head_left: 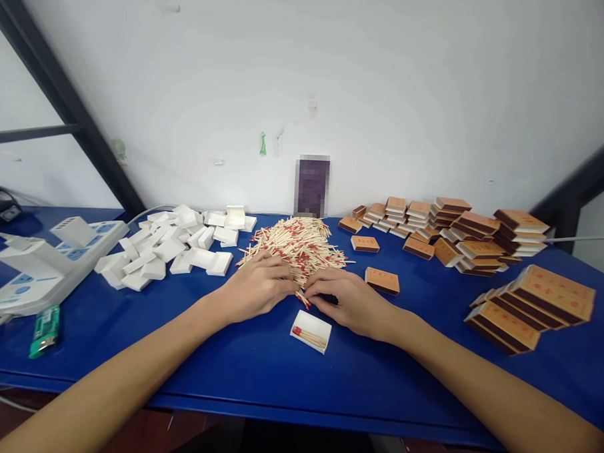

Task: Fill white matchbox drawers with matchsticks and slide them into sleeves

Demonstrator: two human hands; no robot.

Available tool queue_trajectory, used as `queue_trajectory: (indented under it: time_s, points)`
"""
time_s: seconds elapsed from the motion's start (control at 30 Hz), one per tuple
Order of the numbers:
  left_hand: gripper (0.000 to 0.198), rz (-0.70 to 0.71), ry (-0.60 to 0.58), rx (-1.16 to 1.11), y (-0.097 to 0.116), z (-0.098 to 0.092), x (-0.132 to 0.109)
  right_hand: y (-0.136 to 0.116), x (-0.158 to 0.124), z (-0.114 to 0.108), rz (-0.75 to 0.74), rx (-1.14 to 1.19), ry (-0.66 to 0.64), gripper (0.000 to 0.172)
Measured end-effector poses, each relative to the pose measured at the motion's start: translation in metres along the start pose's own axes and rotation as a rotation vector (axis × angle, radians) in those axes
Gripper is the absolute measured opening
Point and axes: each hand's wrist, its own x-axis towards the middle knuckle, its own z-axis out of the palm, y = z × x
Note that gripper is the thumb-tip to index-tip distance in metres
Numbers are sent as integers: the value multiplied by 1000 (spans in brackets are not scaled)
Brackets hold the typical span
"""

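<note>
A heap of red-tipped matches (296, 243) lies mid-table on the blue tabletop (255, 371). My left hand (256, 288) rests palm down at the heap's near edge, its fingers curled into the matches. My right hand (351, 301) is beside it, its fingertips pinched on a few matches at the heap's front. Just below the hands sits an open white inner tray (311, 331) with a few matches lying in it. One orange matchbox sleeve (382, 281) lies right behind my right hand.
A pile of empty white trays (173, 247) is at the left, beside a white power strip (44, 269) and a green lighter (44, 331). Stacks of orange matchboxes (462, 237) fill the back right; more stacks (533, 309) stand at the right. Wall behind.
</note>
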Motion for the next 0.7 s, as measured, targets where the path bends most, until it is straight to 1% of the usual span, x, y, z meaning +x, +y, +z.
queue_trajectory:
  time_s: [0.17, 0.53, 0.7]
  points:
    - [22, -15, 21, 7, -2, 3, 0, -1, 1, 3, 20, -6, 35, 18]
    - [17, -138, 13, -85, -6, 5, 1, -3, 5, 4, -31, -62, 24, 21]
    - [14, -143, 6, -137, -5, 6, 3, -1, 5, 4, -57, -109, 19, 18]
